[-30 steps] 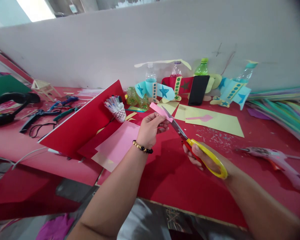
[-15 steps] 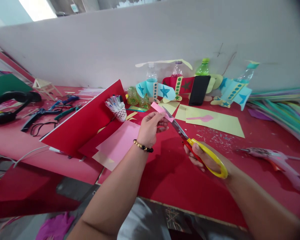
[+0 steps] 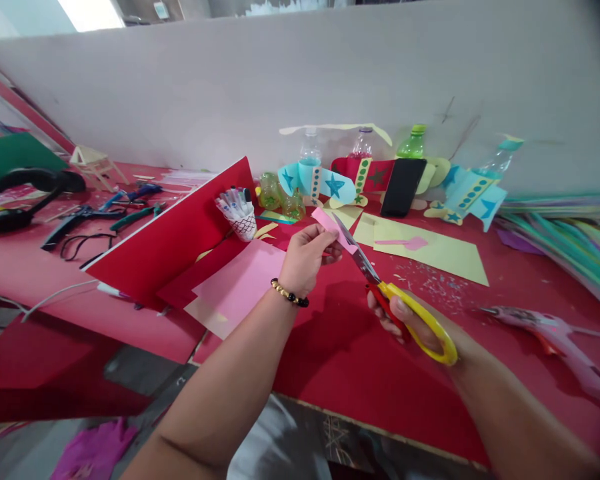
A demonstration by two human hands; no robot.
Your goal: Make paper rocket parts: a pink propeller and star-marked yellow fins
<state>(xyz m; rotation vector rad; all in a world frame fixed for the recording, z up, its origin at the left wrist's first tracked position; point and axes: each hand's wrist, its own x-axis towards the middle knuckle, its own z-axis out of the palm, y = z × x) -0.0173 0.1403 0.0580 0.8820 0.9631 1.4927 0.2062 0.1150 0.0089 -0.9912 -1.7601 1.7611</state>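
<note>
My left hand (image 3: pixel 313 257), with a beaded bracelet on its wrist, pinches a small strip of pink paper (image 3: pixel 326 219) above the red table. In my right hand (image 3: pixel 405 317) is a pair of scissors (image 3: pixel 420 313) with yellow and red handles. Their blades lie at the pink strip, close to my left fingertips. A cut-out pink paper shape (image 3: pixel 414 243) rests on a pale yellow sheet (image 3: pixel 455 259) beyond the scissors. To the left of my left hand lies a larger pink sheet (image 3: pixel 237 283).
Bottle airplanes (image 3: pixel 317 180) and a black phone (image 3: pixel 403 188) stand along the wall. At the right lies a pink glue gun (image 3: pixel 545 323) near paper scraps (image 3: pixel 435 283). A marker holder (image 3: pixel 241 223) stands by a leaning red board (image 3: pixel 175 243); pliers (image 3: pixel 75 223) lie farther left.
The view has shifted slightly. Both hands keep their grip, and the scissor blades stay at the pink strip, which appears slightly more tilted.
</note>
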